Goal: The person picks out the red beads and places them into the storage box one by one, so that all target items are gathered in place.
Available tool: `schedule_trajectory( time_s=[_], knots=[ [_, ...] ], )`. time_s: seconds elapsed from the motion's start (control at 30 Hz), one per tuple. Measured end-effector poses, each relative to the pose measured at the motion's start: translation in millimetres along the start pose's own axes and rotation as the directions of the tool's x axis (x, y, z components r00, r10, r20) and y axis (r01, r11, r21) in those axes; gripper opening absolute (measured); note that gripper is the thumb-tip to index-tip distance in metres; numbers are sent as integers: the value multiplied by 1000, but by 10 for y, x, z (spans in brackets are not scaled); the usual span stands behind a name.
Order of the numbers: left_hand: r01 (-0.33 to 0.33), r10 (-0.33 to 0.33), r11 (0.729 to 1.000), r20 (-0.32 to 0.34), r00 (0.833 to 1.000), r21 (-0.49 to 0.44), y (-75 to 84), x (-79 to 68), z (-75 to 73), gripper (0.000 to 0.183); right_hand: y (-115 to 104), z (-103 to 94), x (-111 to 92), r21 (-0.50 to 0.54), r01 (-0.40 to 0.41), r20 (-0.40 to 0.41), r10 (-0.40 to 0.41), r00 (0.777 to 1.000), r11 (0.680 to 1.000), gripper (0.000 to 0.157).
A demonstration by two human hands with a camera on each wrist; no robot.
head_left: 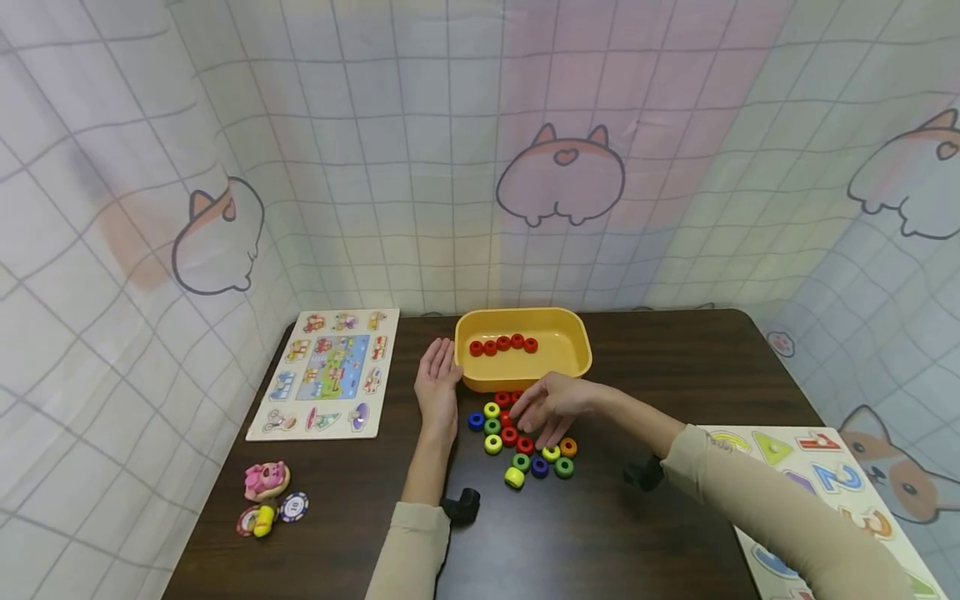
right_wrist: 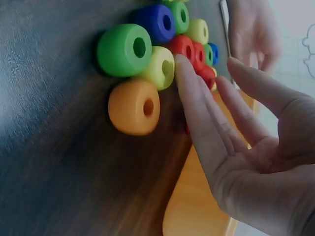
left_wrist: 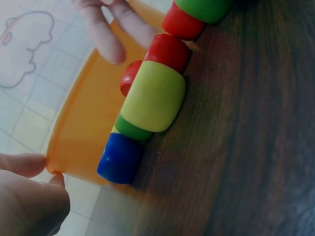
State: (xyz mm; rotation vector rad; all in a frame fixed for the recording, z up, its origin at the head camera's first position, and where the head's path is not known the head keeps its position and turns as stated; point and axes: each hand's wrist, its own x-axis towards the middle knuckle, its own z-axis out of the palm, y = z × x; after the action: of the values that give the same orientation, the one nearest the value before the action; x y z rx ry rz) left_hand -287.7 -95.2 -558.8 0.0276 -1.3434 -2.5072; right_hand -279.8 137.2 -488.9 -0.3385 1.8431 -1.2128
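Note:
A yellow plastic tray (head_left: 561, 354) holds a row of several red beads (head_left: 504, 342). My left hand (head_left: 437, 392) rests by its left end with fingers straight, the thumb against the tray's corner. Over the loose beads in front of the tray reaches my right hand (head_left: 555, 404), fingers spread and pointing down, with no bead seen between them in the right wrist view. Its fingertips are close to red beads (right_wrist: 182, 47) and a yellow bead (right_wrist: 161, 68); an orange bead (right_wrist: 125, 108) lies beside that one. The hand hides part of the pile in the head view.
Blue, green and yellow beads lie nearer me, including a tipped yellow one (head_left: 514, 477). At the left are a picture puzzle board (head_left: 384, 367), a pink toy figure (head_left: 266, 481) and poker chips (head_left: 294, 507). A number puzzle board (head_left: 806, 462) lies under the right forearm.

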Motion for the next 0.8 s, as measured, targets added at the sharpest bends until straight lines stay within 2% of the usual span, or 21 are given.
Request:
schedule_trajectory(
  time_s=[0.3, 0.5, 0.63, 0.8],
  knots=[
    [2, -2, 1000, -6, 1000, 3, -8, -6, 1, 61, 112, 159, 72, -45, 9, -34, -11, 999, 999, 29],
    [5, -6, 1000, -5, 1000, -9, -7, -3, 4, 61, 125, 198, 92, -47, 19, -53, -21, 998, 999, 28],
    [6, -5, 1000, 11, 1000, -14, -4, -4, 5, 61, 26, 133, 57, -29, 35, -49, -36, 998, 999, 30],
    [25, -24, 999, 28, 999, -31, 57, -22, 16, 61, -247, -41, 31, 7, 63, -64, -62, 996, 998, 31]
  ],
)
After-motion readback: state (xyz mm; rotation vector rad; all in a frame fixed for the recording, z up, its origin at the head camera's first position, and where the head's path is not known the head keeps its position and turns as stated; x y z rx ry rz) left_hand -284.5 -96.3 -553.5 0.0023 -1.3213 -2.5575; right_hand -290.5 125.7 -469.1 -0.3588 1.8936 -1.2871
